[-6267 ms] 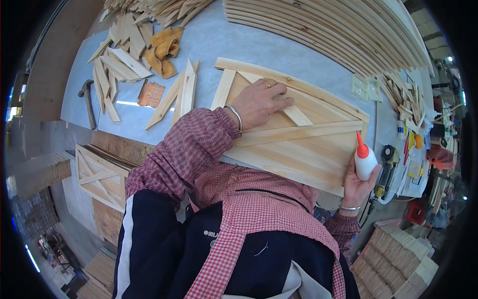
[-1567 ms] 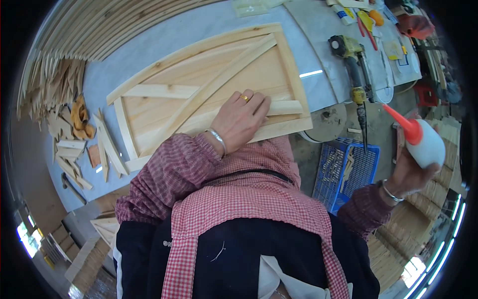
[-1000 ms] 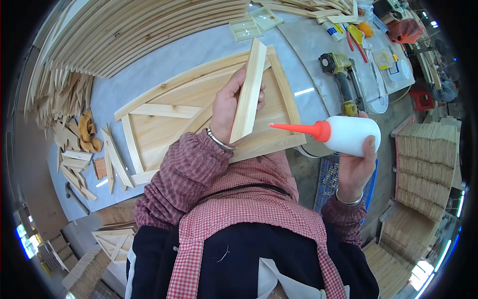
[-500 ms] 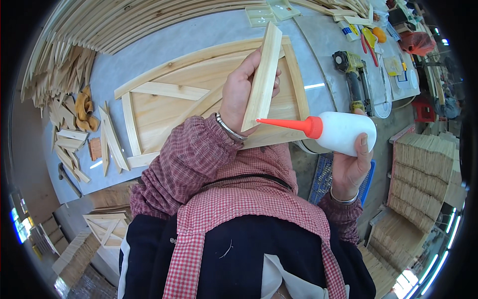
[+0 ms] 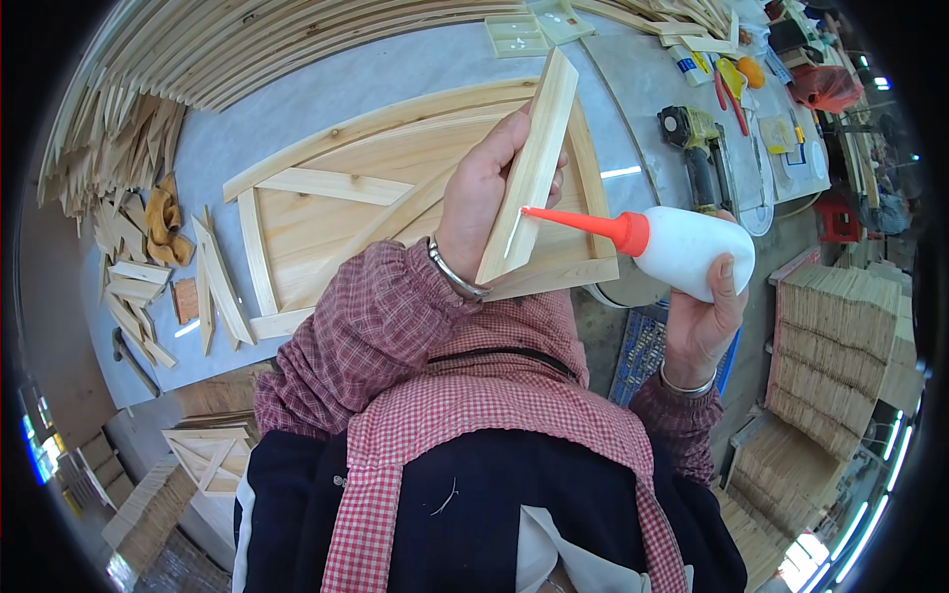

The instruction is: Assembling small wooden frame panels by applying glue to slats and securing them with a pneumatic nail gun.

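My left hand point(image 5: 481, 193) is closed around a pale wooden strip point(image 5: 542, 148) with slanted ends, held up at a tilt. In my right hand point(image 5: 704, 321) is a white squeeze bottle point(image 5: 695, 252) with a long red nozzle point(image 5: 573, 222). The nozzle's tip touches the strip's face, where a thin white line of glue point(image 5: 512, 237) runs toward the lower end. Below the hands a framed wooden panel point(image 5: 336, 232) lies on the table, with a diagonal brace and a short slanted piece on it. The strip and my left arm hide part of the panel.
Long wooden strips point(image 5: 297, 44) are stacked along the far left, with offcuts point(image 5: 138, 282) nearer. A nail gun point(image 5: 697, 148), pliers point(image 5: 733, 99) and an orange fruit point(image 5: 750, 72) lie at right. A blue crate point(image 5: 641, 356) and stacked boards point(image 5: 830, 341) stand beyond the table edge.
The bottle's tip has moved up along the strip from near its lower end, leaving a white glue line. The strip has shifted slightly right.
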`<state>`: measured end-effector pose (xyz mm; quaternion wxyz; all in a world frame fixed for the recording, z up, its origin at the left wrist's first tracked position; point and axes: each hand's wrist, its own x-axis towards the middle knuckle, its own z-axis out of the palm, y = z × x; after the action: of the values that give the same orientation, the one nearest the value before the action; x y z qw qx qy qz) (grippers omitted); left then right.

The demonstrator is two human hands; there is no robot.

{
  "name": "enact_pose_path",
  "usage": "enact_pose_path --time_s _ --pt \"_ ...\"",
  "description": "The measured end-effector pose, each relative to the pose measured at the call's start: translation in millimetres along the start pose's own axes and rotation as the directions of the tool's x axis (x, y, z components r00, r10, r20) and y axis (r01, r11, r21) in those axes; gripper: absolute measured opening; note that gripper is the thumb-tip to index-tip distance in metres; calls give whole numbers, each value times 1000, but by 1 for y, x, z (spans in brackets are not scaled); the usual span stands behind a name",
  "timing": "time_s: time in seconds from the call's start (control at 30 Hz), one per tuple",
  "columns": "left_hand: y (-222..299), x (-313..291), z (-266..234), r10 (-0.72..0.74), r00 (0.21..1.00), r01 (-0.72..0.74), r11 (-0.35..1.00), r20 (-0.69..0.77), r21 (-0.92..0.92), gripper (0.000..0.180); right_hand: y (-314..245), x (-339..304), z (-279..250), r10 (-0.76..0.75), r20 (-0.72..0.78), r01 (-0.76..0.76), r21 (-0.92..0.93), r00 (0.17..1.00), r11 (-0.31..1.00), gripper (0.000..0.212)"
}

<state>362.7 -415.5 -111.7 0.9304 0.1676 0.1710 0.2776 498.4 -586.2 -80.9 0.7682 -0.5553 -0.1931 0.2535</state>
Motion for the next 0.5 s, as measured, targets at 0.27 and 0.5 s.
enact_pose_path --time_s 0.27,0.5 --pt "-3 -4 -7 -40 995 36 998 94 47 40 -1 26 -2 -57 -17 57 -27 998 998 50" --pt "-1 -11 -1 -56 997 44 980 60 192 47 0 52 -2 -102 -46 102 -6 994 995 45"
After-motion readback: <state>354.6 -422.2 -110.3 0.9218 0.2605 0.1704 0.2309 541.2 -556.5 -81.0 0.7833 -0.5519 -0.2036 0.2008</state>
